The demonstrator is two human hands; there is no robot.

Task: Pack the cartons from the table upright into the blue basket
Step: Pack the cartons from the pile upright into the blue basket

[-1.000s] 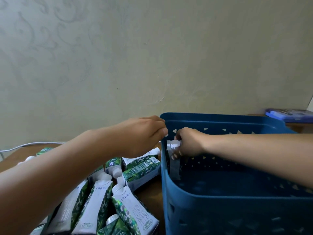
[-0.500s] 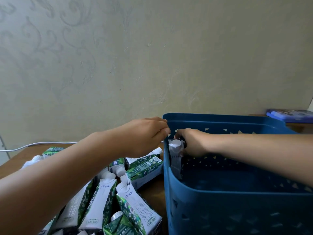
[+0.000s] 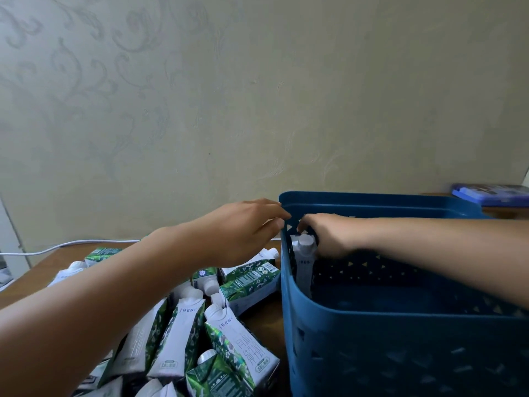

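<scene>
From the head camera, both forearms reach forward and meet at the far left corner of the blue basket (image 3: 400,333). The left hand (image 3: 243,233) stretches in from the lower left, palm down, above the heap of cartons on the table (image 3: 37,270). Its fingers lie close together and only gently bent, and their tips touch the basket's rim at that corner; they hold nothing. The right hand (image 3: 326,236) comes in from the right, across the open top of the basket, and dips inside it. Its fingers are curled round the top of a carton (image 3: 305,262), beside the white cap. That carton stands upright against the left wall of the basket, in the far corner, with its lower end on or near the basket floor; the wall hides the exact contact.

The loose cartons (image 3: 183,333) lie on their sides in a pile on the table just left of the basket, some overlapping. A white cable (image 3: 71,245) runs along the table's far edge, and a blue flat box (image 3: 492,194) sits behind the basket on the right.

Against the picture half a second ago, the right hand sits a little lower over the carton top, and the carton looks straighter against the wall. The left hand stays at the rim corner, hardly shifted. The pile on the table is unchanged.
</scene>
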